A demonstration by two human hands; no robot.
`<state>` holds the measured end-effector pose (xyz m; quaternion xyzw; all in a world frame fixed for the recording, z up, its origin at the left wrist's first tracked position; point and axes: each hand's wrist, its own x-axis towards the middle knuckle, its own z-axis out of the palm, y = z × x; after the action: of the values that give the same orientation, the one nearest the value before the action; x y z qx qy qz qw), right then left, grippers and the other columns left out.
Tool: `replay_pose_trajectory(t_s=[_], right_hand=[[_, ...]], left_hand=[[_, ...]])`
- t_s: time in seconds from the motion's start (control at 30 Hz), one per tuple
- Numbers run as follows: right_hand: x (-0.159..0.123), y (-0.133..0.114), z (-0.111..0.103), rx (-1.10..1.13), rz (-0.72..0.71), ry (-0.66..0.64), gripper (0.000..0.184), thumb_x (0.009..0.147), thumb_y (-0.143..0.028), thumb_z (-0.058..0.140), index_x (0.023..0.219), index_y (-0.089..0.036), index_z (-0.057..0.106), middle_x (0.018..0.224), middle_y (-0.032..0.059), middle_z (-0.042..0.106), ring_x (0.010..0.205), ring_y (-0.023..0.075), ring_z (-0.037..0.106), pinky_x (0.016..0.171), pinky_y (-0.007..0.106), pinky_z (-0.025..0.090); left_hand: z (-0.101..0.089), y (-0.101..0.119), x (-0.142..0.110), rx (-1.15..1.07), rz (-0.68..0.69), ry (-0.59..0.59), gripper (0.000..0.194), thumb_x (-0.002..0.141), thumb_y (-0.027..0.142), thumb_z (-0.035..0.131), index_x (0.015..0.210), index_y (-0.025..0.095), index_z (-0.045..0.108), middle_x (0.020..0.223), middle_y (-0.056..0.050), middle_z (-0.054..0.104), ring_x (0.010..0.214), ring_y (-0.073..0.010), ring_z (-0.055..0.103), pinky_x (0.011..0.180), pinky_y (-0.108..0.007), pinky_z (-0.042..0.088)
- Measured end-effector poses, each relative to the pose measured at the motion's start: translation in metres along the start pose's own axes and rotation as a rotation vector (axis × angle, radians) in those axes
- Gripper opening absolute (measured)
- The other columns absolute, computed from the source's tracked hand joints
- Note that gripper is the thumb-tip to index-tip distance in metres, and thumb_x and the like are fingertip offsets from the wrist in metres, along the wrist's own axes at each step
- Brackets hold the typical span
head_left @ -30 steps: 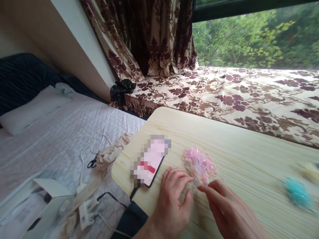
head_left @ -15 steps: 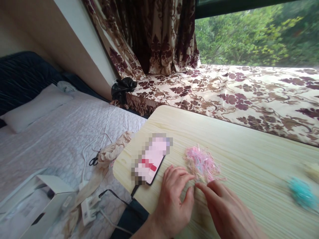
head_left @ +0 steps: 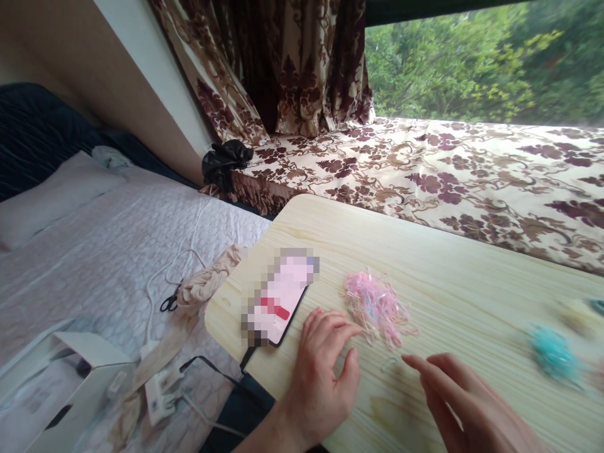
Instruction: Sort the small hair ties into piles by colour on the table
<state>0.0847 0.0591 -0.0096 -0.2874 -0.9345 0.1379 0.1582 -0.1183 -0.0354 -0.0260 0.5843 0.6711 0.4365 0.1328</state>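
Note:
A loose pile of thin, mostly pink strands (head_left: 375, 305) lies on the pale wooden table (head_left: 372, 236); pale blue and cream pieces show among them. My left hand (head_left: 325, 374) rests open at the pile's near-left edge, thumb apart from the fingers. A small pale green loop or strand (head_left: 389, 363) lies on the wood below the pile. Just right of it is the index fingertip of my right hand (head_left: 465, 396), whose fingers are stretched out with nothing visible in them. A phone (head_left: 278, 299) with a partly blurred screen lies left of my left hand.
Toward the right edge sit a turquoise clump (head_left: 553, 352) and a blurred cream clump (head_left: 578, 314). A black cable (head_left: 212, 363) runs off the table's left side to a white power strip (head_left: 160, 396) on the bed (head_left: 141, 220). Beyond the table is a floral-covered window ledge (head_left: 391, 167).
My right hand has moved right and toward me, away from my left hand and the pile. The pale green piece now shows between them. The view has shifted slightly.

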Motion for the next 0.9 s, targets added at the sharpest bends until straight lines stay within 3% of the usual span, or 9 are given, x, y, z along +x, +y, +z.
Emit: replay_pose_trajectory(t_s=[0.2, 0.33, 0.47, 0.63, 0.9], right_hand=[[0.002, -0.008, 0.0, 0.01, 0.006, -0.053, 0.023, 0.101, -0.028, 0.045, 0.113, -0.026, 0.066, 0.085, -0.0002, 0.067, 0.068, 0.0102, 0.068, 0.061, 0.019, 0.053], [0.001, -0.006, 0.001, -0.006, 0.012, -0.008, 0.02, 0.101, -0.03, 0.048, 0.111, -0.026, 0.064, 0.087, 0.0001, 0.067, 0.068, 0.01, 0.068, 0.061, 0.02, 0.052], [0.003, -0.006, 0.006, -0.023, 0.034, -0.03, 0.014, 0.099, -0.035, 0.05, 0.096, -0.028, 0.062, 0.084, -0.0021, 0.066, 0.069, 0.0106, 0.069, 0.061, 0.02, 0.052], [0.01, -0.011, 0.008, -0.063, 0.045, -0.071, 0.018, 0.098, -0.034, 0.051, 0.084, -0.028, 0.06, 0.078, -0.003, 0.064, 0.067, 0.0123, 0.067, 0.059, 0.024, 0.05], [0.009, -0.019, 0.013, -0.1, 0.044, 0.01, 0.026, 0.098, -0.03, 0.047, 0.075, -0.026, 0.058, 0.071, -0.0021, 0.062, 0.062, 0.0124, 0.064, 0.058, 0.024, 0.046]], left_hand=[[0.0, 0.0, 0.0, 0.021, 0.006, 0.012, 0.031, 0.087, 0.007, 0.051, 0.113, 0.023, 0.058, 0.113, -0.006, 0.069, 0.117, -0.0223, 0.062, 0.115, -0.047, 0.036], [0.0, 0.0, 0.0, 0.026, 0.01, 0.011, 0.031, 0.087, 0.007, 0.051, 0.112, 0.023, 0.059, 0.111, -0.005, 0.07, 0.115, -0.0221, 0.063, 0.115, -0.048, 0.036], [0.0, 0.0, 0.001, 0.023, 0.014, 0.008, 0.031, 0.087, 0.007, 0.051, 0.113, 0.023, 0.059, 0.11, -0.006, 0.07, 0.114, -0.0224, 0.063, 0.114, -0.049, 0.037], [0.0, 0.0, 0.001, 0.029, 0.016, 0.006, 0.03, 0.087, 0.007, 0.051, 0.112, 0.023, 0.059, 0.11, -0.006, 0.07, 0.114, -0.0225, 0.063, 0.113, -0.048, 0.038], [0.0, -0.002, 0.001, 0.055, 0.014, -0.009, 0.028, 0.088, 0.009, 0.05, 0.111, 0.022, 0.058, 0.111, -0.007, 0.07, 0.115, -0.0234, 0.063, 0.113, -0.05, 0.039]])
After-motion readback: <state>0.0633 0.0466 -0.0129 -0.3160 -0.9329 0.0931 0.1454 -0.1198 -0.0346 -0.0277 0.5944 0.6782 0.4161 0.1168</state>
